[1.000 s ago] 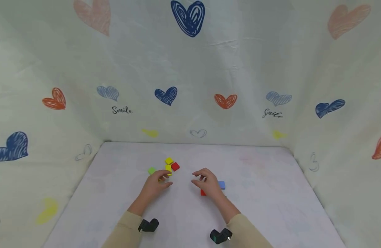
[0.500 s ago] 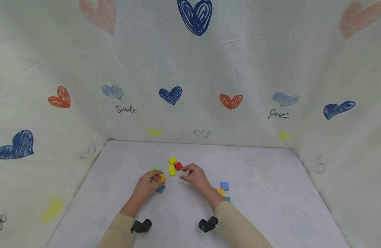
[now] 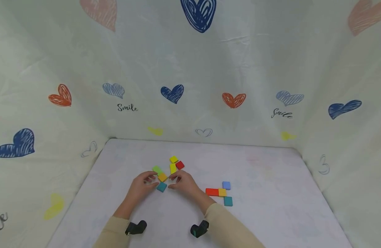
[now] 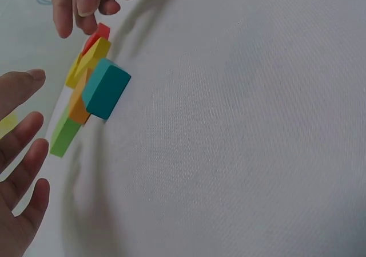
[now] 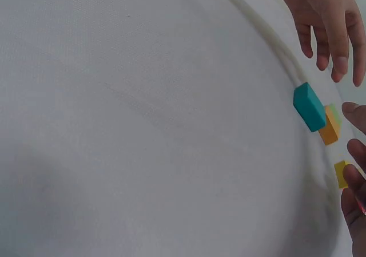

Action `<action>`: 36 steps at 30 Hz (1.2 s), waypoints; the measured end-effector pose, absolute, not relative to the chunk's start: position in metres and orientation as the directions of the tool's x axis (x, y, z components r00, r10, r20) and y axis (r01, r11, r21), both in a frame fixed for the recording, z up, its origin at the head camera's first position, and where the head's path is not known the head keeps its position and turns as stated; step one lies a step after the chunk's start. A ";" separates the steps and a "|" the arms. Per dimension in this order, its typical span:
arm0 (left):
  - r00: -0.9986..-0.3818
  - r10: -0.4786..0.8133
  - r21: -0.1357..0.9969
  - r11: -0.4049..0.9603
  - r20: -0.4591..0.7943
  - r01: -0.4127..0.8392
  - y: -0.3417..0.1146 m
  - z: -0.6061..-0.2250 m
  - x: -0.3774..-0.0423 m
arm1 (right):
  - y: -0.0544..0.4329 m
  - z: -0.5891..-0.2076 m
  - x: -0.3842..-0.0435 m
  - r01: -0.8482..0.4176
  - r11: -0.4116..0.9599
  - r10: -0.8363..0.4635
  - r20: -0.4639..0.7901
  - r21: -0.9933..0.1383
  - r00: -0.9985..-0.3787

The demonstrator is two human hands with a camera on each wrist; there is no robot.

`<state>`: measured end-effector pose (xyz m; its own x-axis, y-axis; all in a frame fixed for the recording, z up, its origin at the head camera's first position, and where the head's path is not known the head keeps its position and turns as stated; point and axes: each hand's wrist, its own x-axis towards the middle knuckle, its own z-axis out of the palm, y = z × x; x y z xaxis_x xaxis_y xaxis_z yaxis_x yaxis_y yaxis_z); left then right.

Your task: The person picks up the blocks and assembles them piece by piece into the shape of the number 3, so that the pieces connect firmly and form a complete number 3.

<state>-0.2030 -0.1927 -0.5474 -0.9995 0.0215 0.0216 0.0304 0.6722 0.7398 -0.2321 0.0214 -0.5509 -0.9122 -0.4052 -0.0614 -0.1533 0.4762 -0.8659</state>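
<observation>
In the head view my left hand [image 3: 140,188] hovers with loosely bent fingers beside a green block [image 3: 157,169], an orange block [image 3: 162,177] and a teal block [image 3: 161,187]. Facing it from the other side, my right hand [image 3: 185,186] has thumb and fingers apart, and no block shows between them. Its fingers partly cover a yellow block [image 3: 173,168]. Behind that lie another yellow block [image 3: 173,159] and a red block [image 3: 179,165]. The left wrist view shows a gap between my left fingertips [image 4: 39,119] and the teal block [image 4: 107,89].
Right of the right hand, a second group holds a long red block [image 3: 212,192], an orange block [image 3: 222,192], a blue block [image 3: 226,185] and a teal block [image 3: 228,201]. The white table [image 3: 271,213] meets a heart-printed cloth backdrop [image 3: 202,113] at its back edge.
My right hand has moved left from the right-hand group, uncovering it, to the left-hand group. My left hand has drawn back slightly left, and the orange and teal blocks beside it now show.
</observation>
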 end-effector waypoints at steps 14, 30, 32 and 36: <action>-1.000 -0.007 0.751 0.660 0.008 0.001 -0.200 -0.552 -0.193 | 0.007 -0.566 -0.225 -0.234 0.494 -0.445 -0.012 -0.837 -0.896; -0.999 -0.006 0.752 0.659 0.031 0.020 -0.204 -0.556 -0.189 | -0.009 -0.570 -0.239 -0.231 0.602 -0.309 0.045 -0.764 -0.950; -0.999 -0.008 0.751 0.660 0.034 0.020 -0.204 -0.556 -0.189 | -0.012 -0.572 -0.241 -0.234 0.622 -0.312 0.038 -0.747 -0.949; -0.999 -0.013 0.748 0.664 0.031 0.015 -0.204 -0.555 -0.190 | -0.015 -0.573 -0.245 -0.215 0.636 -0.314 0.007 -0.741 -0.950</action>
